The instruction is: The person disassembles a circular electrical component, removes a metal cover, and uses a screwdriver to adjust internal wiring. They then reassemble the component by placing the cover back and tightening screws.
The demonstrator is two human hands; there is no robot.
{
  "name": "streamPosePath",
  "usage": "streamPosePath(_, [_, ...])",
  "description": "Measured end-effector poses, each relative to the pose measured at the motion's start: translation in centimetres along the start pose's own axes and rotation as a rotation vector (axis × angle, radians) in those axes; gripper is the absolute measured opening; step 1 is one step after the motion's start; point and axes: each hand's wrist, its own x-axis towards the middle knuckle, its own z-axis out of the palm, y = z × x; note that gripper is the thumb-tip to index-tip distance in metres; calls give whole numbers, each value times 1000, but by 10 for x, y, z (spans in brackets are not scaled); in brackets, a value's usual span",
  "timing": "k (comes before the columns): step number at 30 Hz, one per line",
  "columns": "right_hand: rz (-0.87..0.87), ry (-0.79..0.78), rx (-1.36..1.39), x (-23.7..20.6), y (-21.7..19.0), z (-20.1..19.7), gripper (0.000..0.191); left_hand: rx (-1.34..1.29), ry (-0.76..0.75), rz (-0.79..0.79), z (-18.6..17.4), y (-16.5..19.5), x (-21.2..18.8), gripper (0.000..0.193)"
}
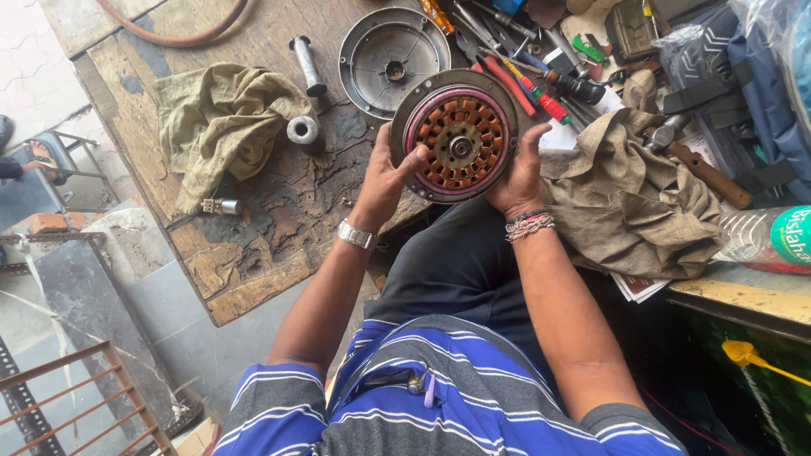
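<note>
In the head view, the left hand (pixel 384 177) and the right hand (pixel 519 173) grasp a round motor stator (pixel 456 135) with copper windings from either side, holding it over the near edge of the worn wooden surface (pixel 253 245). Just beyond it lies a round metal cover (pixel 393 59); a greenish rag (pixel 220 118) lies to the left, screwdrivers (pixel 528 84) to the right.

An old wooden table (pixel 253 245) with cracked, worn paint is seen in daylight. A grey floor (pixel 160 321) is seen below it, and a rusty metal rail (pixel 76 380) beside it.
</note>
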Motion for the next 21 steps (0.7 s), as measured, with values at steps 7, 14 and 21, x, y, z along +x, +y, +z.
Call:
streamPosePath(7, [10, 22, -6, -1, 6, 5, 114, 25, -155, 107, -10, 2, -5, 92])
streamPosePath(14, [-21, 1, -69, 4, 15, 4, 107, 49, 10, 42, -27, -16, -5, 54])
streamPosePath(21, [-6, -89, -25, 10, 21, -17, 71, 278, -44, 290, -26, -14, 0, 52])
